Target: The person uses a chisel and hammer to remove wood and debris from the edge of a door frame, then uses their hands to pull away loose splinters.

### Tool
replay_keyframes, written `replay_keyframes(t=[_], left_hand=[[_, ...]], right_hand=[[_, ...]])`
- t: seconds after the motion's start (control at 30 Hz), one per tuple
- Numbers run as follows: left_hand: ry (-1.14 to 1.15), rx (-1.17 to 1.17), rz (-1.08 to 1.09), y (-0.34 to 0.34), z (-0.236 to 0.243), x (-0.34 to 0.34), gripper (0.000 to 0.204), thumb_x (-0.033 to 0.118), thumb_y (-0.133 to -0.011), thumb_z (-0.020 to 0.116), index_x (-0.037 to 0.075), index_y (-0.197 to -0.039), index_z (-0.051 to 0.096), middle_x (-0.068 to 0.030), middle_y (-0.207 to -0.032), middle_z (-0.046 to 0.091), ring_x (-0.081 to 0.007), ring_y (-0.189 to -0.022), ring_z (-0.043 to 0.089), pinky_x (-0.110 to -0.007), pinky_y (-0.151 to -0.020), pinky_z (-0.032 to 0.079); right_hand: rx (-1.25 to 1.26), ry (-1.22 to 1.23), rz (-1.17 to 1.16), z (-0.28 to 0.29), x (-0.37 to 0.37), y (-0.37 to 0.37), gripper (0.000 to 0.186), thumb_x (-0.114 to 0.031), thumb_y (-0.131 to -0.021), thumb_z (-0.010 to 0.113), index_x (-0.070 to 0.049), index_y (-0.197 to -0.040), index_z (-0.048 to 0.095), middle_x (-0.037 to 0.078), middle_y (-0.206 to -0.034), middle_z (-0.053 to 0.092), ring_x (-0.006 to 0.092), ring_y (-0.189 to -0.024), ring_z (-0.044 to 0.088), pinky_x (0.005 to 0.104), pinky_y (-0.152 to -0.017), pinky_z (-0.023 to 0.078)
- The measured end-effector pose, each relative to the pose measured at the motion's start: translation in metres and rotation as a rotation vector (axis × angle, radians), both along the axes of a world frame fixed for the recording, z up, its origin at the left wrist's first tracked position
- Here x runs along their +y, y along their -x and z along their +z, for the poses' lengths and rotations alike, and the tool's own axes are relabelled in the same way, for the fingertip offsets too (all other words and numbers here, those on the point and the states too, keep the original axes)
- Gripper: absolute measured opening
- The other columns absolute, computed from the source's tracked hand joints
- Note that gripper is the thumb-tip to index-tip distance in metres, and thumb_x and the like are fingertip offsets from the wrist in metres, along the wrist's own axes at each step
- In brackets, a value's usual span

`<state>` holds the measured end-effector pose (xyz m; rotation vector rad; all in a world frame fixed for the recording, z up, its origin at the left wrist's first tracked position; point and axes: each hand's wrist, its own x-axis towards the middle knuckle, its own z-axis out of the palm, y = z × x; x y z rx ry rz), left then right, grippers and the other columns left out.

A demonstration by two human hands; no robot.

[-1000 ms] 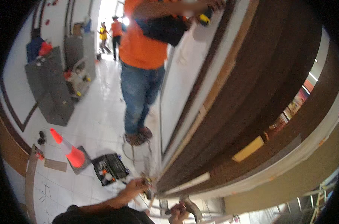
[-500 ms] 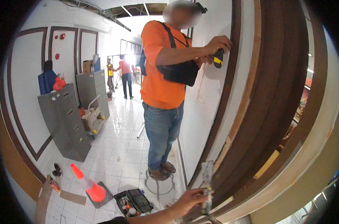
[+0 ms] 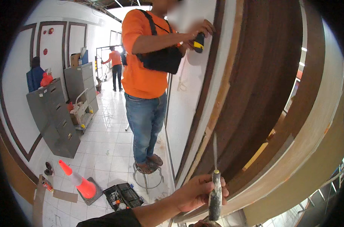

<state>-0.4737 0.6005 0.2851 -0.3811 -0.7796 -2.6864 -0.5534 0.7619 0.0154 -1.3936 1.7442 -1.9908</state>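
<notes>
Scraper (image 3: 215, 189), grimy handle w/ thin blade pointing up, sits low centre of frame, blade tip just beside the pale wood edge strip (image 3: 217, 109) of the dark brown door frame (image 3: 263, 94). Left hand (image 3: 196, 193) wraps closed round the handle. Right hand (image 3: 202, 224) barely shows at bottom edge; can't tell if open or closed.

Up centre, co-worker in orange shirt (image 3: 141, 56) stands on a small stool (image 3: 145, 176) close to the white panel (image 3: 187, 102), pressing a yellow-black tool (image 3: 198, 42) to it.

Lower left: toolbox (image 3: 122, 195) and orange cone (image 3: 81, 183) on tiled floor (image 3: 103, 147). Grey cabinets (image 3: 58, 113) line left wall; corridor btwn them and stool runs open toward a second orange-shirted person (image 3: 114, 66) at the far end.
</notes>
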Motion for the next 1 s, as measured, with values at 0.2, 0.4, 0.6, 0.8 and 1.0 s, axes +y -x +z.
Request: replay_keyframes(t=[0.2, 0.4, 0.6, 0.8, 1.0], left_hand=[[0.037, -0.119, 0.084, 0.031, 0.002, -0.006, 0.038, 0.021, -0.078, 0.066, 0.001, -0.105, 0.051, -0.013, -0.096, 0.057, -0.0269, -0.089, 0.06, -0.047, -0.079, 0.05], [0.101, -0.092, 0.202, 0.029, -0.012, -0.035, 0.036, 0.021, -0.079, 0.065, -0.002, -0.103, 0.052, -0.0131, -0.089, 0.06, -0.0265, -0.084, 0.062, -0.047, -0.071, 0.054], [0.21, -0.234, 0.22, 0.032, -0.03, -0.049, 0.035, 0.021, -0.081, 0.062, -0.004, -0.103, 0.053, -0.0134, -0.093, 0.06, -0.0251, -0.082, 0.063, -0.046, -0.071, 0.054], [0.167, -0.312, 0.224, 0.04, -0.046, -0.065, 0.04, 0.025, -0.082, 0.062, -0.005, -0.106, 0.052, -0.0141, -0.092, 0.061, -0.0241, -0.082, 0.063, -0.038, -0.072, 0.053], [0.264, -0.336, 0.255, 0.03, -0.07, -0.052, 0.048, 0.032, -0.084, 0.059, -0.005, -0.112, 0.05, -0.0132, -0.09, 0.062, -0.0196, -0.082, 0.061, -0.031, -0.074, 0.048]], right_hand=[[-0.133, 0.143, 0.023, 0.001, 0.018, 0.023, 0.043, -0.037, -0.083, 0.048, 0.002, -0.1, 0.05, 0.014, -0.085, 0.054, 0.0204, -0.069, 0.051, 0.0327, -0.06, 0.044], [-0.179, 0.04, -0.182, 0.074, -0.02, 0.002, 0.055, -0.06, -0.083, 0.036, -0.006, -0.075, 0.039, 0.001, -0.053, 0.04, 0.0108, -0.041, 0.033, 0.0245, -0.039, 0.026], [-0.214, 0.062, -0.314, 0.09, -0.039, -0.01, 0.057, -0.063, -0.08, 0.038, -0.006, -0.075, 0.038, 0.0, -0.049, 0.036, 0.0103, -0.042, 0.036, 0.0232, -0.039, 0.029], [-0.359, 0.035, -0.321, 0.078, -0.053, -0.022, 0.061, -0.068, -0.075, 0.046, -0.007, -0.081, 0.039, 0.001, -0.064, 0.042, 0.0091, -0.049, 0.037, 0.0221, -0.043, 0.029], [-0.01, -0.018, -0.423, 0.04, -0.047, -0.018, 0.051, -0.055, -0.087, 0.035, -0.004, -0.089, 0.037, 0.005, -0.063, 0.043, 0.0122, -0.049, 0.038, 0.0259, -0.044, 0.03]])
